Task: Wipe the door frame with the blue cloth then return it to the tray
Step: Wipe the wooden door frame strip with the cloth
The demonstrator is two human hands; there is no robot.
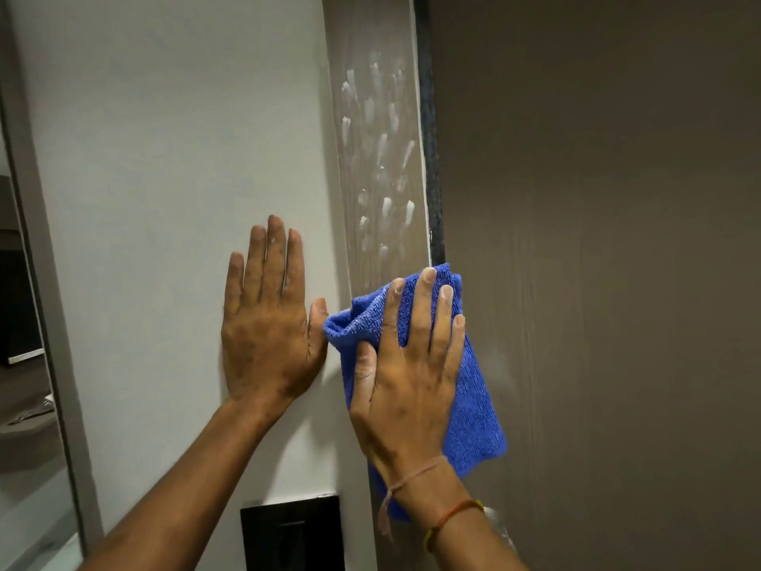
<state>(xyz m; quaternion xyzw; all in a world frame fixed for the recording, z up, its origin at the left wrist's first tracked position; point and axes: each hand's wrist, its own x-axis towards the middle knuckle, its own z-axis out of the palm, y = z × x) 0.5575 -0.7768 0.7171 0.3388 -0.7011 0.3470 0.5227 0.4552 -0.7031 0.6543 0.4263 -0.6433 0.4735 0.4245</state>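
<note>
The door frame [376, 158] is a grey-brown vertical strip in the middle of the view, streaked with white foam smears above my hands. My right hand [407, 372] presses the blue cloth [473, 405] flat against the frame, fingers spread over the folded terry fabric, which hangs down past my wrist. My left hand [267, 319] lies flat and open on the white wall just left of the frame, its thumb close to the cloth's edge. No tray is in view.
A brown door [597, 241] fills the right side, edged by a dark seal strip [432, 158]. A black switch plate [292, 533] sits on the white wall [164, 158] below my hands. At the far left is a grey-framed opening or mirror [37, 282].
</note>
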